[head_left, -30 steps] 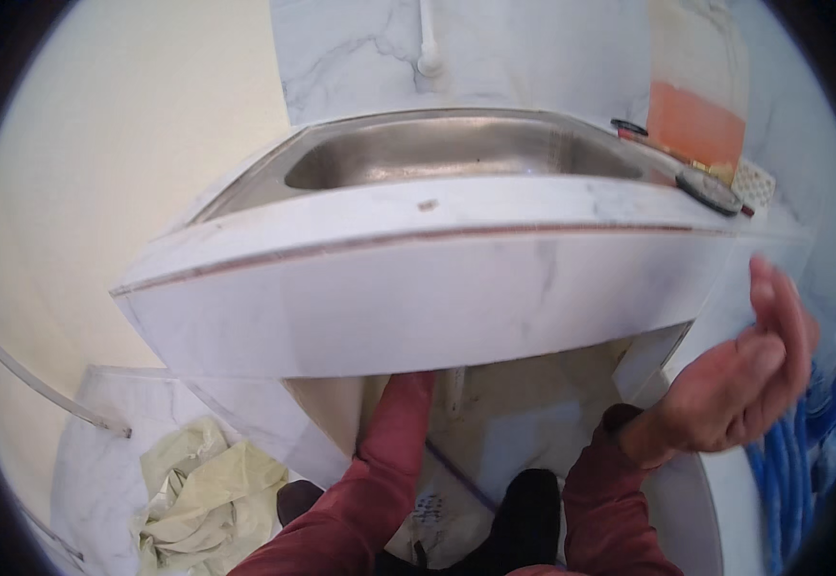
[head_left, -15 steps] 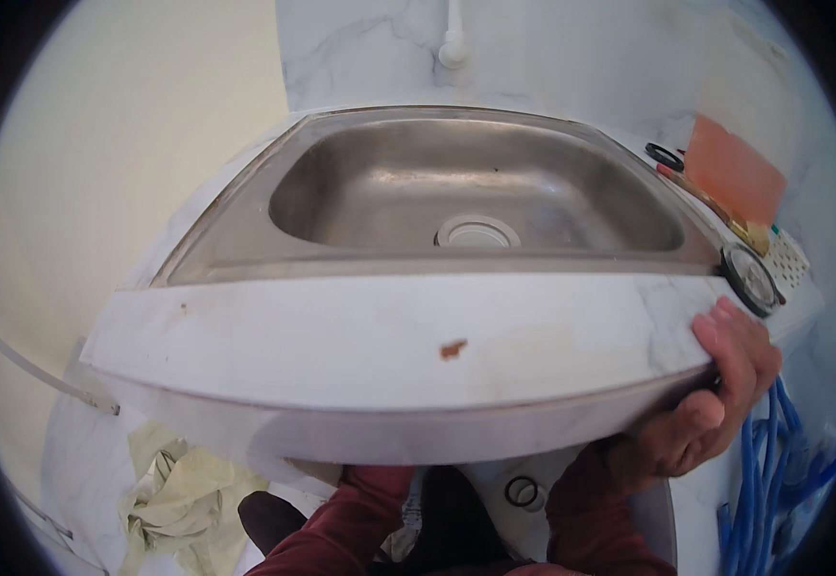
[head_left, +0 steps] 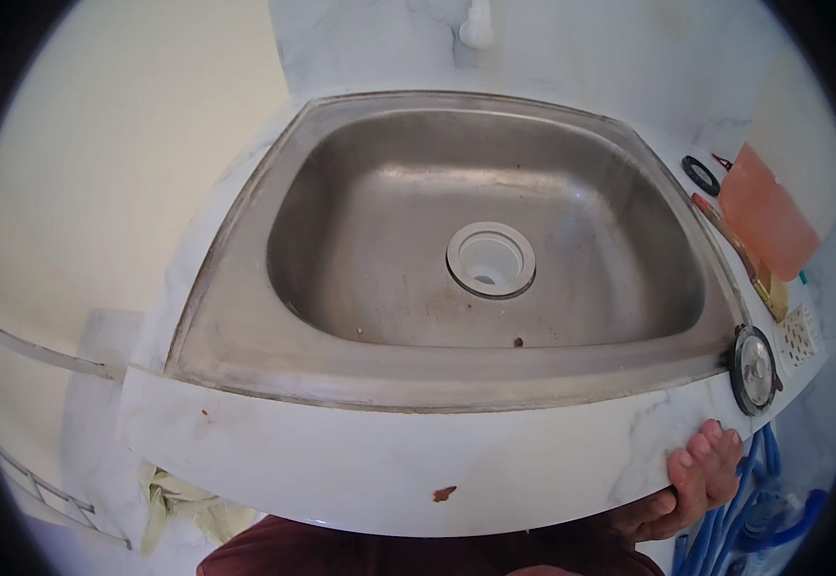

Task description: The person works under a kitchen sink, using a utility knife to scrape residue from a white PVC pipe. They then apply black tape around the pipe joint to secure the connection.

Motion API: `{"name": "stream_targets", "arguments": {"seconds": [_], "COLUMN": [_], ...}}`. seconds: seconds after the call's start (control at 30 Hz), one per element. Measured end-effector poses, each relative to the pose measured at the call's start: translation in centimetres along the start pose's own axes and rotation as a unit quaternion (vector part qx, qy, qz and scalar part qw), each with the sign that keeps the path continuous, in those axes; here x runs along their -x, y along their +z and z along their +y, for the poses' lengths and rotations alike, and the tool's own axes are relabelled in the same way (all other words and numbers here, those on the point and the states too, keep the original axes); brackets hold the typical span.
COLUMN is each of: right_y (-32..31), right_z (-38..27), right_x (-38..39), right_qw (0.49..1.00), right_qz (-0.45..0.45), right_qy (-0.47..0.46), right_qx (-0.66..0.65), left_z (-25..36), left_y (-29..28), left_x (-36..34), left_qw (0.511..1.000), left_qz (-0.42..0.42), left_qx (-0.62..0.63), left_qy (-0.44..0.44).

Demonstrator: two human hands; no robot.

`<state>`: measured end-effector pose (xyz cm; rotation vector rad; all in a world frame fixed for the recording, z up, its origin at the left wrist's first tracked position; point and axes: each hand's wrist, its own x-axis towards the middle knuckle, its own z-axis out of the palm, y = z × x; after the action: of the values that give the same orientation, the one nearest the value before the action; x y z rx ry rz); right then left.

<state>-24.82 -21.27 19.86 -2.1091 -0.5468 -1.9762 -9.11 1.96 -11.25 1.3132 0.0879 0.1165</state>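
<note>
A stainless steel sink [head_left: 360, 374] is set into a white marble-patterned countertop [head_left: 341, 456]. In the bowl's floor sits a white round drain fitting [head_left: 525, 252]; its opening shows from above. My right hand [head_left: 706, 480] grips the countertop's front edge near the right corner, its fingertips bent over the top. Close above those fingers, a round metal strainer with a black rim [head_left: 753, 371] rests at the sink's right front corner. My left hand is hidden beneath the countertop.
Right of the sink lie a black ring [head_left: 700, 176], a brush with a wooden handle [head_left: 740, 252], an orange sheet [head_left: 768, 216] and a white perforated piece [head_left: 797, 336]. Blue hose [head_left: 725, 523] hangs or lies below right. Crumpled pale cloth or paper [head_left: 192, 504] is at lower left.
My view has tipped further over the sink, so more of the bowl and drain shows. My left forearm and the floor below have passed out of sight; my right hand stays at the edge.
</note>
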Motion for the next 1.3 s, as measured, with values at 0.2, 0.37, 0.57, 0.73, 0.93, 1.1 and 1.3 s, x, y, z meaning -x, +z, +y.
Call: {"name": "stream_targets", "arguments": {"seconds": [0.2,0.37,0.57,0.73,0.93,1.1,1.3], "right_y": [-0.2,-0.2,-0.7,-0.4,0.4,1.0,2.3], "right_z": [-0.6,-0.3,-0.8,-1.1,-0.4,-0.8,0.5], "right_x": [-0.5,-0.9,-0.7,-0.5,-1.4,-1.2,-0.2], "right_qw": [1.0,1.0,1.0,1.0,1.0,0.998,0.972], "right_qz": [-0.016,-0.016,-0.021,-0.015,0.027,0.051,0.135], "right_qy": [0.007,-0.008,0.005,0.013,-0.003,0.001,0.073], "right_qx": [0.006,-0.001,0.009,-0.02,0.001,-0.043,-0.18], "left_z": [0.6,0.4,0.8,1.3,2.4,3.2,3.2], "left_y": [0.7,1.3,2.5,1.5,1.8,2.1,3.1], "left_x": [-1.2,-1.8,-2.9,-2.9,-4.4,-5.7,-5.9], "left_qw": [1.0,1.0,0.999,0.999,0.996,0.988,0.982], "left_qz": [-0.001,-0.01,-0.023,-0.013,-0.02,-0.035,-0.062], "left_qx": [0.011,0.021,0.028,0.028,0.031,0.034,0.058], "left_qy": [0.01,0.018,0.03,0.036,0.085,0.146,0.169]}}
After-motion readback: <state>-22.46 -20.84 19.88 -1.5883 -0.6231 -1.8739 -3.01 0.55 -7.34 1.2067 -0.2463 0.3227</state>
